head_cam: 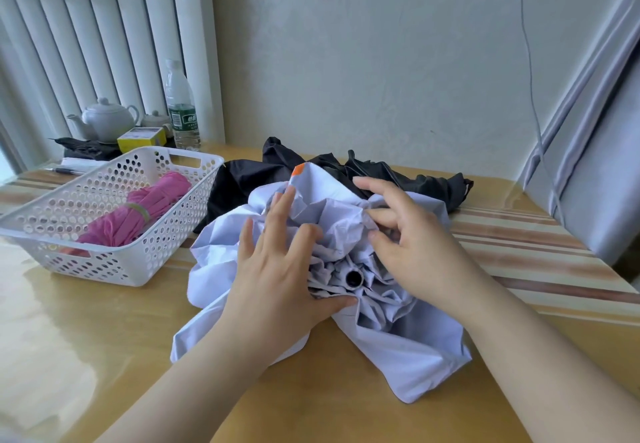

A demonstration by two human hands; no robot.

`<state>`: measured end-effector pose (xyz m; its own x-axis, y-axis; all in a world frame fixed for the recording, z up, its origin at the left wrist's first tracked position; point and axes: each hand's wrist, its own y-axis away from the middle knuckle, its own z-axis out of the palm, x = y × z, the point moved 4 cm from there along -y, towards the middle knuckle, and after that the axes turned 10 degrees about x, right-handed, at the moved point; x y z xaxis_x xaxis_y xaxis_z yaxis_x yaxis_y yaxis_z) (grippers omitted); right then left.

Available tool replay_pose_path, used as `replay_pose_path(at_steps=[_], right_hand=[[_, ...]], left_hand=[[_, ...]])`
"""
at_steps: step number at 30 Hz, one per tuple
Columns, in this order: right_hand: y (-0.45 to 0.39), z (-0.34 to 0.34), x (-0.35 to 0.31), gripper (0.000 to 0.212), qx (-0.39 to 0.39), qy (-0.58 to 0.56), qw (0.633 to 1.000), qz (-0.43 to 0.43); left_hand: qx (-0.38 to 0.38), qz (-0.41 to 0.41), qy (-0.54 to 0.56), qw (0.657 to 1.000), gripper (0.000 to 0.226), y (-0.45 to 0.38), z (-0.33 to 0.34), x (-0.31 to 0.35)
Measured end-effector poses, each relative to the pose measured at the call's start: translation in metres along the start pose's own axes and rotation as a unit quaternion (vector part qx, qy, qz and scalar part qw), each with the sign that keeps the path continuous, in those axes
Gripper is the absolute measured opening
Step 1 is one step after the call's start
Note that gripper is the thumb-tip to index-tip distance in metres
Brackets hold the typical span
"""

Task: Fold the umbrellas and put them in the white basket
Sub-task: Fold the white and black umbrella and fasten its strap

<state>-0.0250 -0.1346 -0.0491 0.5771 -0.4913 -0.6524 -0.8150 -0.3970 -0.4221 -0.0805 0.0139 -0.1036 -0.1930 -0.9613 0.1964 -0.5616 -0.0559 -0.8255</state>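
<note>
Hands both busy on the crumpled pale lilac fabric umbrella [346, 269] mid-table, left hand [277, 269] spread flat pressing it, right hand [408, 245] pinching a pleat, and honestly those loose panels look ready to spring apart before reaching the white perforated plastic basket [145, 269] by the left edge.

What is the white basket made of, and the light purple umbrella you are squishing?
The white basket looks like hard, smooth plastic: stiff walls full of round holes. The light purple umbrella seems to be thin woven cloth with a matte look, since it crumples into soft folds under both hands.
</note>
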Motion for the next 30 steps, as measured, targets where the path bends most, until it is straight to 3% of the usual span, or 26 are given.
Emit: replay_pose_path(at_steps=[8,12,16,21,23,27,30], right_hand=[[0.000,0.000,-0.002,0.047,0.013,-0.001,1.000,-0.020],[-0.001,0.001,-0.002,0.044,0.008,0.024,0.999,-0.047],[-0.004,-0.002,-0.001,0.020,0.049,0.016,0.998,-0.038],[-0.004,0.003,-0.008,0.040,0.080,0.141,0.986,-0.033],[-0.004,0.001,-0.005,0.035,0.058,0.134,0.989,-0.015],[-0.003,-0.010,0.002,0.034,0.040,-0.003,0.997,0.068],[-0.002,-0.013,0.006,0.036,0.045,-0.016,0.996,0.073]], left_hand=[[0.142,0.067,-0.083,0.984,0.065,0.006,-0.018,0.012],[0.119,0.077,-0.114,0.983,0.067,0.003,-0.021,0.012],[0.088,0.088,-0.115,0.986,0.062,0.006,-0.017,0.013],[0.095,0.129,-0.100,0.982,0.055,0.008,-0.011,0.016],[0.089,0.103,-0.101,0.986,0.058,0.009,-0.011,0.013],[0.087,0.015,-0.102,0.991,0.068,0.006,-0.016,0.004],[0.071,-0.031,-0.110,0.991,0.078,0.005,-0.018,0.001]])
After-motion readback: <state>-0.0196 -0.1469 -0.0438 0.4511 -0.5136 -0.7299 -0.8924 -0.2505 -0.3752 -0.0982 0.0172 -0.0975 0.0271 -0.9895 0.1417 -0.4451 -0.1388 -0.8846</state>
